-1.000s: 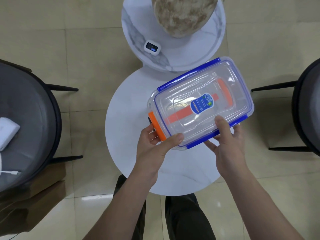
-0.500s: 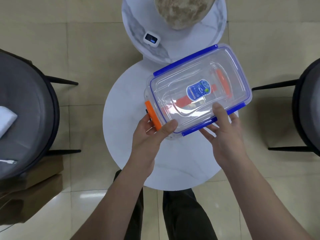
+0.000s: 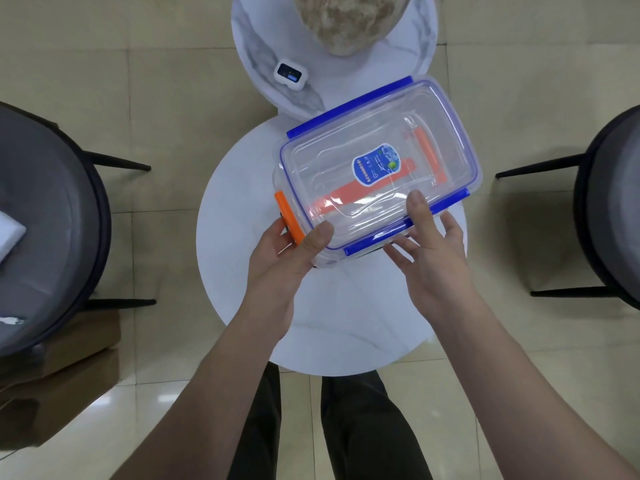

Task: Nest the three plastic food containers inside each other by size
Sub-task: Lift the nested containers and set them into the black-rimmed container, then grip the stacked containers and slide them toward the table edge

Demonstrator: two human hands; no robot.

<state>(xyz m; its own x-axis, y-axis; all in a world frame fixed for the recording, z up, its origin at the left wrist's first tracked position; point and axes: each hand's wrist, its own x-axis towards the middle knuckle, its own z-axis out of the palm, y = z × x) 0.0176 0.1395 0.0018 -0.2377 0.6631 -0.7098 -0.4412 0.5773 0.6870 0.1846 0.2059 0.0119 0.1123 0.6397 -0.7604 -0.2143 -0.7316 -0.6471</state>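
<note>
Left hand (image 3: 287,251) pinches the clear food container's (image 3: 323,262) corner, thumb on top, to hold it up. Right hand (image 3: 433,251) is spread, thumb pressing the lid (image 3: 346,140) to steady it.

The container (image 3: 377,133) is now carried closer to the white device (image 3: 291,75), and the right hand (image 3: 433,261) spreads its fingers straighter under the container's near edge.

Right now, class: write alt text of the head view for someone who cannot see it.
A clear container with blue clips is held over a white table. The left hand grips it beside an orange clip; the right hand's thumb rests on the lid, fingers spread.
</note>
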